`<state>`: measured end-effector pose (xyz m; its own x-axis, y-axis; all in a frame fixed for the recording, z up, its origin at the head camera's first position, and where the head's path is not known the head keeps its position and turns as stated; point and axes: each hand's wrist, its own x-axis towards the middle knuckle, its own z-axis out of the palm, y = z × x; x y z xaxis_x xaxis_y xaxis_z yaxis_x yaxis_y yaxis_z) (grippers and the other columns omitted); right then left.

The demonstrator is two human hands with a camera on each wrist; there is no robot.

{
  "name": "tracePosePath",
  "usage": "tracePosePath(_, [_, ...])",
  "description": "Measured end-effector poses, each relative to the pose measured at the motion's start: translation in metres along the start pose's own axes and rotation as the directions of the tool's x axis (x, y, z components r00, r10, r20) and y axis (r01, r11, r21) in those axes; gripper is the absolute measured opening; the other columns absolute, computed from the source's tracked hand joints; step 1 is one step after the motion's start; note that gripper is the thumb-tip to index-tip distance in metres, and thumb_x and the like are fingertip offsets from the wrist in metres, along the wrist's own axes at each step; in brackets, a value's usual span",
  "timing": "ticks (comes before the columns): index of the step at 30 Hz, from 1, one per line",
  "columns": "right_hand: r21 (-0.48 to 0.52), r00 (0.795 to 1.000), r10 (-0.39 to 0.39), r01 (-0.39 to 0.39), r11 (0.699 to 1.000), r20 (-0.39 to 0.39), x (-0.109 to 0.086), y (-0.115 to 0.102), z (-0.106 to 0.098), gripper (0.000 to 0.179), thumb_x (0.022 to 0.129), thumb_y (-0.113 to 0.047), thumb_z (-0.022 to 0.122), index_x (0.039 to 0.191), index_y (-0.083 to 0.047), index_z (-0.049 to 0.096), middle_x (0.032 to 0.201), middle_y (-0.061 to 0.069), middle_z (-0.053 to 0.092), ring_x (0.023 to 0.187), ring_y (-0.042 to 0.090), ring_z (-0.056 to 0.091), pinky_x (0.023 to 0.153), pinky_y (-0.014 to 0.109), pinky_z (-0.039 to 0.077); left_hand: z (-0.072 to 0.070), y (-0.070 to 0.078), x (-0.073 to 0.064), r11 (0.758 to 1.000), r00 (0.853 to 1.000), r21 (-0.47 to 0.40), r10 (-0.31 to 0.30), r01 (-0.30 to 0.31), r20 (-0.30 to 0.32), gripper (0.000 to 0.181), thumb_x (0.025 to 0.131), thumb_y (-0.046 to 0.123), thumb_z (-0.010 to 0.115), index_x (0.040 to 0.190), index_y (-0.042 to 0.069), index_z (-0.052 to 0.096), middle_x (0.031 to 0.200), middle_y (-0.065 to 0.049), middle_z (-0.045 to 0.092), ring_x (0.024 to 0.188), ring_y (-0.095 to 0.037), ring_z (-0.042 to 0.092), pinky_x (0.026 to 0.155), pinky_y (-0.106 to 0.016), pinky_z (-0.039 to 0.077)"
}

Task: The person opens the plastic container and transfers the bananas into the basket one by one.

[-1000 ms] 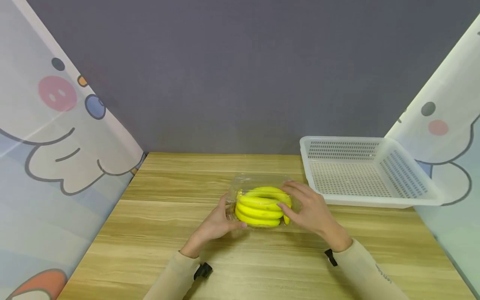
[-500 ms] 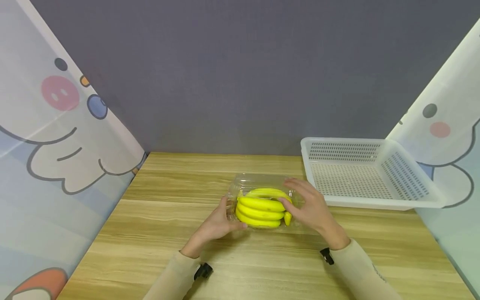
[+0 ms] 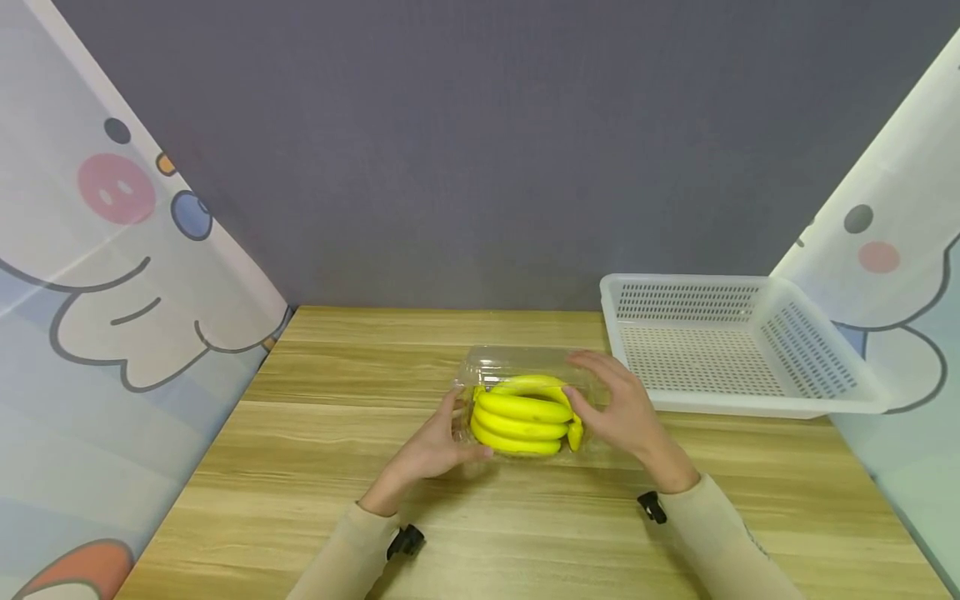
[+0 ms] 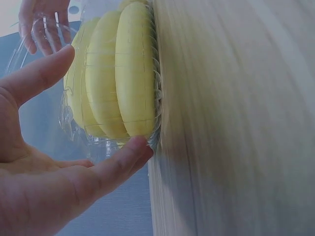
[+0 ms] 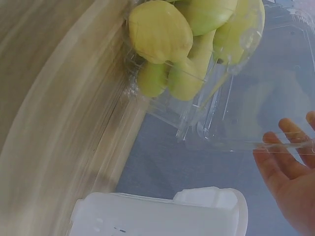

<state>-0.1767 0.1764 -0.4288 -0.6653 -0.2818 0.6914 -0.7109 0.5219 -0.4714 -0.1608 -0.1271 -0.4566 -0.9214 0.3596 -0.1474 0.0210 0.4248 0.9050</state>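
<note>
A clear plastic clamshell container point(image 3: 480, 362) rests on the wooden table in the head view, its lid point(image 5: 266, 98) raised at the back. Inside lie several yellow bananas point(image 3: 521, 421), side by side. My left hand point(image 3: 435, 442) holds the container's left end, thumb toward the front and fingers along the side. In the left wrist view, fingertips point(image 4: 135, 145) sit at its lower corner by the tabletop. At the right end, my right hand point(image 3: 618, 417) spreads over the lid's edge with fingers fairly straight. In the right wrist view those fingers point(image 5: 275, 152) overlap the lid's rim.
A white perforated plastic basket point(image 3: 626, 358) stands at the table's back right, close beyond my right hand. Dark grey panelling point(image 3: 450, 167) rises behind the wooden table point(image 3: 337, 358). Cartoon-printed panels point(image 3: 187, 308) flank both sides.
My right thumb has drawn back from the bananas toward the right and up, fingers staying by the lid. The left hand and container have hardly moved.
</note>
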Motion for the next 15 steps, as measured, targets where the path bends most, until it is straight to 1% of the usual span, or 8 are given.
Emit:
tracePosePath(1, [0.004,1.0,0.004,-0.004,1.0,0.001,0.0002,0.0004,-0.0002,0.045,0.081,-0.006,0.079,0.123,0.0,0.067,0.127,0.016,0.067,0.119,0.035,0.061,0.109,0.026,0.041,0.0,0.0001,0.0003,1.0,1.0,0.003,0.003,-0.003,0.001,0.116,0.08,0.026,0.088,0.162,0.008,0.008,0.161,-0.025,0.027,0.14,-0.048,0.039,0.111,-0.061,0.038])
tracePosePath(5, [0.025,1.0,-0.003,0.003,1.0,-0.017,0.0012,0.0018,0.0004,0.044,0.08,-0.004,0.08,0.122,0.001,0.067,0.126,0.014,0.068,0.117,0.034,0.062,0.105,0.02,0.042,-0.0001,0.0012,0.0008,1.0,1.0,0.011,-0.002,0.002,-0.001,0.117,0.08,0.026,0.088,0.163,0.008,0.007,0.162,-0.025,0.026,0.14,-0.048,0.039,0.11,-0.06,0.039])
tracePosePath(7, [0.029,1.0,-0.002,0.003,1.0,-0.022,0.0016,0.0016,0.0004,0.044,0.08,-0.004,0.08,0.121,0.002,0.067,0.125,0.014,0.068,0.116,0.034,0.062,0.104,0.019,0.042,-0.0001,0.0017,0.0011,1.0,1.0,0.014,-0.007,0.007,-0.003,0.118,0.08,0.027,0.088,0.163,0.009,0.007,0.161,-0.025,0.026,0.14,-0.048,0.04,0.11,-0.059,0.039])
tracePosePath(11, [0.033,1.0,0.008,-0.008,0.999,-0.015,0.0027,-0.0001,-0.0004,0.043,0.08,-0.004,0.08,0.121,0.002,0.067,0.124,0.014,0.069,0.116,0.034,0.063,0.102,0.022,0.045,0.0002,0.0024,0.0017,0.999,1.0,0.028,-0.021,0.021,-0.014,0.119,0.079,0.029,0.089,0.163,0.009,0.007,0.16,-0.025,0.029,0.14,-0.046,0.041,0.11,-0.059,0.04])
tracePosePath(15, [0.043,1.0,0.025,-0.025,0.999,-0.005,0.0044,-0.0015,-0.001,0.043,0.081,-0.004,0.079,0.122,0.001,0.067,0.125,0.014,0.069,0.118,0.033,0.062,0.105,0.023,0.043,0.0002,0.0026,0.0023,0.999,0.999,0.041,-0.026,0.027,-0.022,0.119,0.078,0.03,0.089,0.163,0.011,0.009,0.16,-0.026,0.03,0.139,-0.045,0.041,0.11,-0.06,0.04])
